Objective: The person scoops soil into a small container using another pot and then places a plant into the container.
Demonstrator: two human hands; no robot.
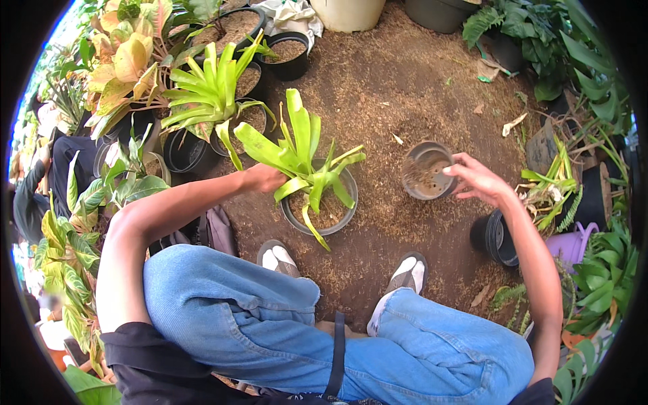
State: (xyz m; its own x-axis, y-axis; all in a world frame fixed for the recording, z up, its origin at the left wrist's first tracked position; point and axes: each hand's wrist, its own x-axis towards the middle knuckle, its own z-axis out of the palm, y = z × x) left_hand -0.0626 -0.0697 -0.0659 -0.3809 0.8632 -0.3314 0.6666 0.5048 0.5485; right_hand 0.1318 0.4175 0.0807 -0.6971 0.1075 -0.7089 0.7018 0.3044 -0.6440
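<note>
My left hand (267, 177) is closed at the left side of a potted bromeliad (297, 152), by the pot's rim. Leaves hide its fingertips, so whether it grips rim or leaf is unclear. The plant has long, bright green strap leaves, one drooping over the near rim. Its round dark pot (286, 217) holds brown soil mix and stands on the ground before my feet. Off to the right, my right hand (476, 179) pinches the right edge of a smaller grey-brown plant pot (425, 174). That pot is tipped so its inside shows, with a little soil in it.
Another bromeliad (206, 88) and several dark pots (283, 57) crowd the upper left. Black nested pots (496, 237) lie beside my right forearm, near a purple container (570, 243). Brown crumbs cover the ground (368, 88). Leafy plants line both sides; a person (64, 169) sits far left.
</note>
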